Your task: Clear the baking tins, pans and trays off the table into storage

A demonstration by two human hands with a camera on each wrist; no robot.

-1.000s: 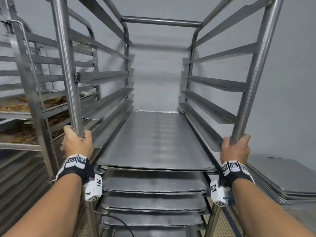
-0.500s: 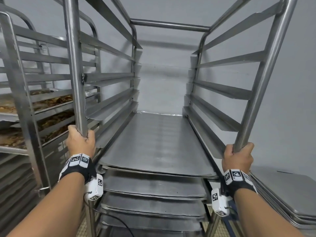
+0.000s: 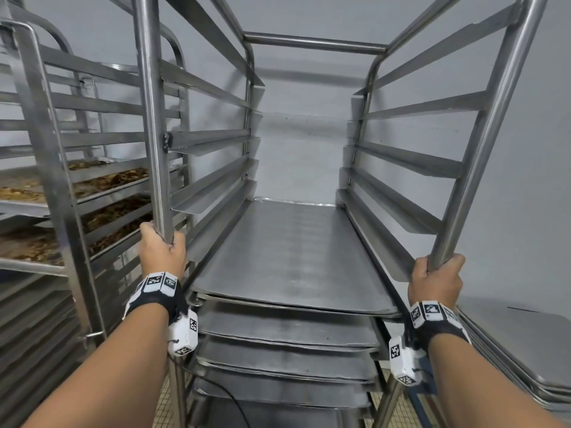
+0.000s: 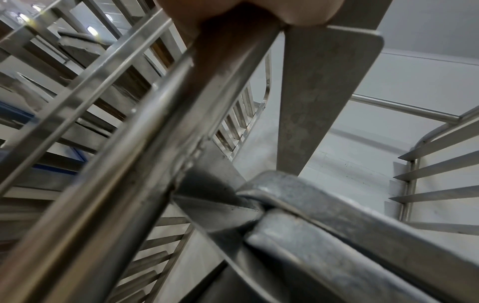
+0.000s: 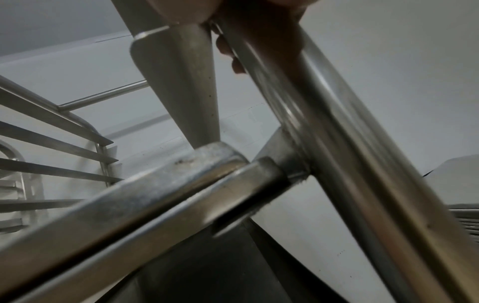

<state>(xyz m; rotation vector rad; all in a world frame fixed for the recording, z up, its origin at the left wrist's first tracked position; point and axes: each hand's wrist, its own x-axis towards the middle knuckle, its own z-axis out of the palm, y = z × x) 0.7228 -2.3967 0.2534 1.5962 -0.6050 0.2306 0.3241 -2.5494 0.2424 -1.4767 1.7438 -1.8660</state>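
Two front uprights of the tray rack are being gripped: the left upright by the left hand, the right upright by the right hand, fingers curled round each tube. Trays are lying stacked on its lower runners. Judged step: the loaded rack is being wheeled toward storage. Steering is being constrained by a second rack, with food-laden trays, on the left and stacked trays on the right.
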